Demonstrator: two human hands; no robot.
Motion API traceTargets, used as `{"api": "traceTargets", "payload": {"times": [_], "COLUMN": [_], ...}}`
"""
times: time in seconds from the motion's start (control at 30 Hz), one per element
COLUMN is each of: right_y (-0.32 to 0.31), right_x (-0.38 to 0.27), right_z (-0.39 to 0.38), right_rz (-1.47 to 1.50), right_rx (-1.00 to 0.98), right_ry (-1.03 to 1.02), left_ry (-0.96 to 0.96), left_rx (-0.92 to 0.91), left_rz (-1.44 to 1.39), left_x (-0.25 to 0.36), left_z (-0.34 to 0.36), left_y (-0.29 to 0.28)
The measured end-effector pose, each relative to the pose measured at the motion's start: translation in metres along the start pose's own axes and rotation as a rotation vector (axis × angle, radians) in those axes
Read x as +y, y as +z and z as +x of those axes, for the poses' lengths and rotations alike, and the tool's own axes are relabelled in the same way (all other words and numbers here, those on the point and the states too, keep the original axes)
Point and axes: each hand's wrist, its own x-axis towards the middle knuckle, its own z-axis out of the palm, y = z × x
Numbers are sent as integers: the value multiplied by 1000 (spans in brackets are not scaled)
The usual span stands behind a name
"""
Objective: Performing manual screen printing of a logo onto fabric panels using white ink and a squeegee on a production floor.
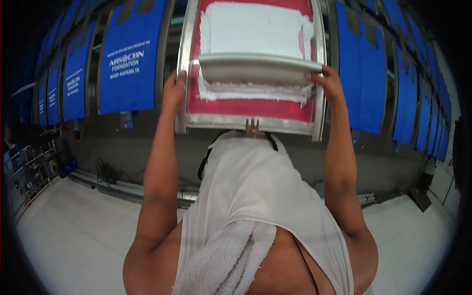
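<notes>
In front of me lies a metal screen frame with red mesh and thick white ink spread over it. A long silver bar, like a squeegee or trough, crosses the mesh, with a ragged white edge below it. My left hand is closed on the frame’s left rail, apart from the bar. My right hand grips the bar’s right end near the right rail, thumb against its face. A small metal fitting sits on the frame’s lower edge.
Several blue printed fabric pieces lie in rows on slatted stations either side. At far left are a person's dark-clothed limb, metal racks and cables. Metal rails run near the white floor.
</notes>
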Motion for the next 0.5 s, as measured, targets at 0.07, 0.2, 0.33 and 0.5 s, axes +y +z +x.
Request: {"api": "traceTargets", "payload": {"times": [0.07,0.2,0.33,0.5], "right_y": [1,5,9,7], "right_x": [5,9,10,10], "right_z": [-2,-8,-11,-10], "right_rz": [3,73,52,36], "right_rx": [6,-30,25,-4], "right_ry": [9,-29,-11,-50], "left_ry": [40,16,110,67], "left_rx": [-11,-45,-33,-81], "left_rz": [-30,-59,-39,-25], "left_x": [-4,-18,-27,-26], "left_z": [2,9,12,16], "left_y": [1,1,0,-2]}}
